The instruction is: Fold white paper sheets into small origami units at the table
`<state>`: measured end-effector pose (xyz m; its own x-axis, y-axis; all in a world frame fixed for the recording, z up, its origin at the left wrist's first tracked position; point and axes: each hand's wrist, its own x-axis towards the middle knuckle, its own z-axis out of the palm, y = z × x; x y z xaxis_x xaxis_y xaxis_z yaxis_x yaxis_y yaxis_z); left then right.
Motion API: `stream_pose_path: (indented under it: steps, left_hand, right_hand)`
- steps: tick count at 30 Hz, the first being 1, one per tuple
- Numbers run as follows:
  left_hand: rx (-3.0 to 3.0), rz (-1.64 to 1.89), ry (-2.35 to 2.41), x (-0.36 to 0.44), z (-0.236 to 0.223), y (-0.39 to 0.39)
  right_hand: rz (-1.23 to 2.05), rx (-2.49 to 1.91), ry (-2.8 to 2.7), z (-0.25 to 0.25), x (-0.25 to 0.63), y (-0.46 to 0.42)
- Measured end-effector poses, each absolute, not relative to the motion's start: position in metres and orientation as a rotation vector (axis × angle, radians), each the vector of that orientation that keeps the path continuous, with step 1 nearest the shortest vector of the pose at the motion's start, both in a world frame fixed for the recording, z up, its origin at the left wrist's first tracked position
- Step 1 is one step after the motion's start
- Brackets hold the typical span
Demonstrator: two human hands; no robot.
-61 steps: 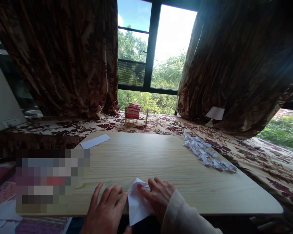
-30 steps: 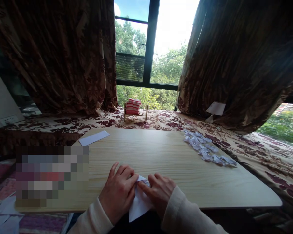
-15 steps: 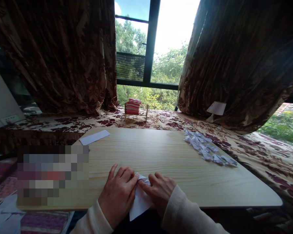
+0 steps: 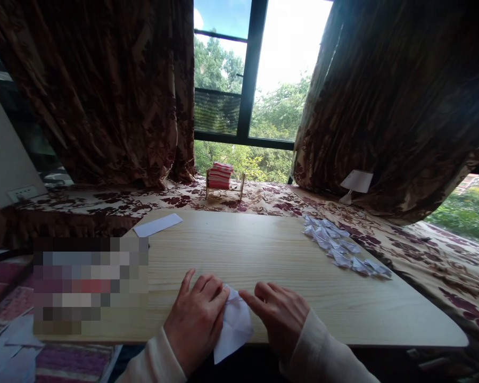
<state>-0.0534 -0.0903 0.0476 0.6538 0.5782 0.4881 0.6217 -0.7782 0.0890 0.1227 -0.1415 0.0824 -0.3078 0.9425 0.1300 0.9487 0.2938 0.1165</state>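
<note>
A white folded paper [image 4: 234,325] lies at the near edge of the light wooden table [image 4: 263,255], its lower corner hanging over the edge. My left hand [image 4: 195,319] presses on the paper's left side with fingers bent, fingertips on its top corner. My right hand [image 4: 279,314] rests just right of the paper, fingers curled, index finger pointing at the paper's upper edge and touching it or nearly so.
A row of several small folded white paper pieces [image 4: 343,247] lies along the table's right side. A white paper strip [image 4: 158,225] sits at the far left. A striped stack on a small wooden rack [image 4: 221,178] and a small white lamp [image 4: 356,183] stand beyond, before curtains.
My right hand has slid off the paper to the right, uncovering more of the sheet. My left hand stays pressed on the left part. The view shifted slightly.
</note>
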Motion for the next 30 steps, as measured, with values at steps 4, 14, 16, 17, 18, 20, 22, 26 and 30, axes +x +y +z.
stream_pose_path:
  steps: [4,14,16,17,18,20,22,26,30]
  left_hand:
    - [-2.787,-0.737,-1.008,-0.053,0.049,-0.09]
    - [-2.789,-0.758,-1.017,-0.052,0.048,-0.089]
    - [-2.795,-0.757,-1.015,-0.052,0.048,-0.089]
    - [-2.797,-0.755,-1.014,-0.052,0.049,-0.09]
    - [-2.796,-0.756,-1.015,-0.052,0.049,-0.09]
    - [-2.795,-0.746,-1.023,-0.052,0.049,-0.09]
    - [-2.797,-0.737,-1.03,-0.052,0.049,-0.09]
    - [-2.787,-0.747,-1.048,-0.052,0.049,-0.09]
    - [-2.778,-0.743,-1.054,-0.051,0.047,-0.09]
  right_hand:
    - [-0.2,-1.853,-2.497,0.089,0.122,-0.136]
    - [-0.143,-1.903,-2.594,0.087,0.114,-0.127]
    - [-0.139,-1.909,-2.595,0.088,0.114,-0.127]
    - [-0.14,-1.911,-2.59,0.088,0.113,-0.126]
    - [-0.14,-1.908,-2.585,0.087,0.113,-0.125]
    - [-0.149,-1.9,-2.576,0.085,0.111,-0.123]
    - [-0.17,-1.901,-2.565,0.081,0.109,-0.122]
    - [-0.203,-1.91,-2.542,0.073,0.108,-0.126]
    - [-0.22,-1.935,-2.518,0.07,0.113,-0.133]
